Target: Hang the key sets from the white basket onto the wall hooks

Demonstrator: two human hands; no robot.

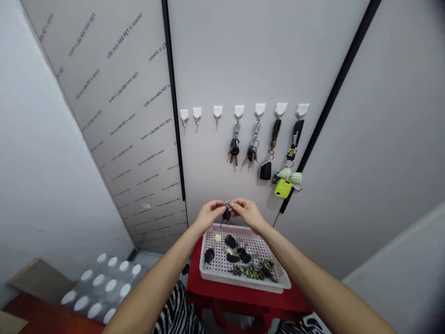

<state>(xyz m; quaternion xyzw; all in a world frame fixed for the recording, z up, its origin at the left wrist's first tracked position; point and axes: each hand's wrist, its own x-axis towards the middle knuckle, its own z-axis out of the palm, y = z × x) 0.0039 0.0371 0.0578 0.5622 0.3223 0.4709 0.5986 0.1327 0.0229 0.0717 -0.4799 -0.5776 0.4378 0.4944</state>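
A small bunch of keys [226, 215] with black heads hangs from a metal ring, held up between my two hands above the back rim of a white basket [243, 284]. My left hand [209, 214] pinches the ring from the left. From the right, the fingertips of my right hand [247, 213] close on the same ring. Below, in the perforated basket, lie several black-headed keys [230, 241], yellow tags [218, 237] and bronze-coloured ornaments [255, 272]. The basket rests on a red stool [250, 297].
White hooks [217, 111] run in a row across the grey cabinet door [208, 60]. Key bunches [234, 147], a black key fob [265, 170] and a lime-green key case [283, 188] hang from those on the right. Capped bottles [99, 280] stand at lower left.
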